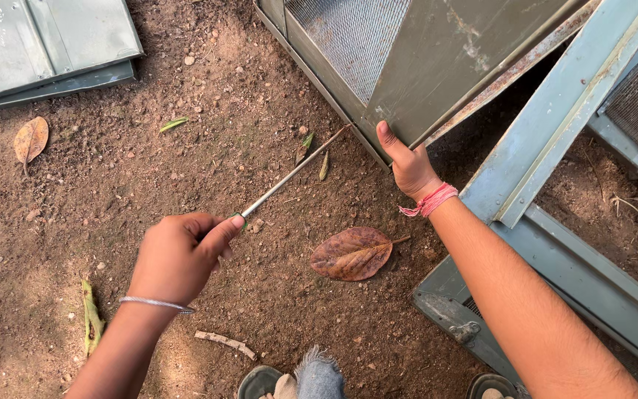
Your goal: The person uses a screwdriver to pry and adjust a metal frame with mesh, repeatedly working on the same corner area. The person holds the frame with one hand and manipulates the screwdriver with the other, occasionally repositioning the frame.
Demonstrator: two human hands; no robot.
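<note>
Head: screwdriver (295, 171) extends beyond left grip (179, 255).

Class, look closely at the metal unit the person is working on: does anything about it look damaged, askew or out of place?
Yes. The grey panel gripped by the right hand hangs tilted off the metal unit, its surface scratched. A pale blue frame bar lies diagonally across it with a rusty edge. The left hand points a screwdriver at the panel's lower corner.

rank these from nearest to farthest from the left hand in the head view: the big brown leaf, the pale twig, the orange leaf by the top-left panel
1. Pale twig: on the dirt just below and right of the left hand.
2. Big brown leaf: to the hand's right, between both arms.
3. Orange leaf: far up-left, beside the grey metal panel.
</note>
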